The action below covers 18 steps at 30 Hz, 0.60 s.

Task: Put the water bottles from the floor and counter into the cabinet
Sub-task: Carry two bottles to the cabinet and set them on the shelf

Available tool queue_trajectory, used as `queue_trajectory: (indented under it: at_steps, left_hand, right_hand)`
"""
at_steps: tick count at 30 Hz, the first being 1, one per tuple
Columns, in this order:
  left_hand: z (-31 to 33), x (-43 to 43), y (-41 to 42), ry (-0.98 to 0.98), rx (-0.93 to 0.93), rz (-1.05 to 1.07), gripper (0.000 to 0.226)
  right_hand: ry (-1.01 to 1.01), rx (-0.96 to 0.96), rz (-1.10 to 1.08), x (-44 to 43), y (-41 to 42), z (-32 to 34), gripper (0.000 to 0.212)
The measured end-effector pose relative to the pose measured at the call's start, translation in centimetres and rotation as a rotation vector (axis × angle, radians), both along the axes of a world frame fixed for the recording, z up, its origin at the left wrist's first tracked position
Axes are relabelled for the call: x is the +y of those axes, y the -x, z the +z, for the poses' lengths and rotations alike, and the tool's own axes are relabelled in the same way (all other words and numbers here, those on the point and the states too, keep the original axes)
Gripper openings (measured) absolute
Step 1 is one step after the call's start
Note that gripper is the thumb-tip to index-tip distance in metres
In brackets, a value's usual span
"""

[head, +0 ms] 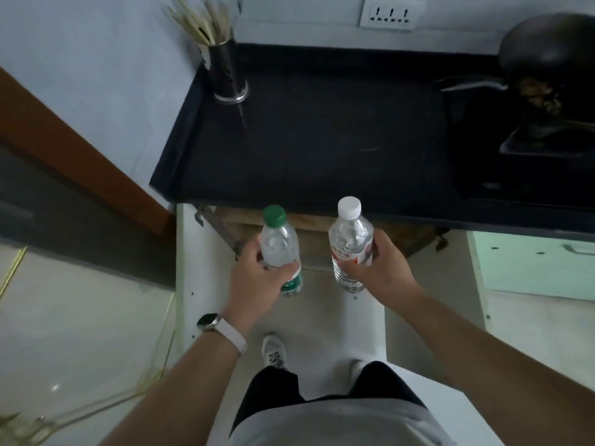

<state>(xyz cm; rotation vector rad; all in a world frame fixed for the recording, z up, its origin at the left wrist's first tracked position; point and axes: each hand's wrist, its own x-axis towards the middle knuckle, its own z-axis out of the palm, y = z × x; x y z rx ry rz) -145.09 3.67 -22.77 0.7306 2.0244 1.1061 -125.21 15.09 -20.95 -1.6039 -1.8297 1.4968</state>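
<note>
Left hand [257, 278] grip wraps green-capped bottle [278, 249], right hand [380, 268] grip wraps white-capped bottle [349, 239]. Both just below surface [322, 140] front edge, facing open cabinet [310, 228]. Neither stowed yet.

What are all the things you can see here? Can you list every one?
green-capped bottle: 1, clear, held up in front of the cabinet
white-capped bottle: 1, clear with a red label, held beside the first
counter: 1, black, above the cabinet
cabinet: 1, white, door open, under the counter
chopstick holder: 1, dark, back left corner of the counter
chopsticks: many, pale, in the holder
wok: 1, black, right end of the counter
wall socket: 1, white, on the wall
shoes: 2, white, on the floor
watch: 1, white strap, left wrist
left grip: 1, bare hand, holds the green-capped bottle
right grip: 1, bare hand, holds the white-capped bottle
</note>
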Motion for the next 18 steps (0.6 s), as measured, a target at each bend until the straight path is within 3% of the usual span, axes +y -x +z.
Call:
queue_trajectory:
  at_steps: [11,18]
  left_hand:
    - [-6.2,2.8,1.6,0.052,-0.056,-0.063,0.045]
    - [-16.1,6.0,0.5,0.043,-0.078,0.01,0.052]
  right_hand:
    - [0.105,-0.015,-0.059,0.5,2.6,-5.5,0.049]
    - [0.137,0.006,-0.051,3.2,2.7,-15.4,0.05]
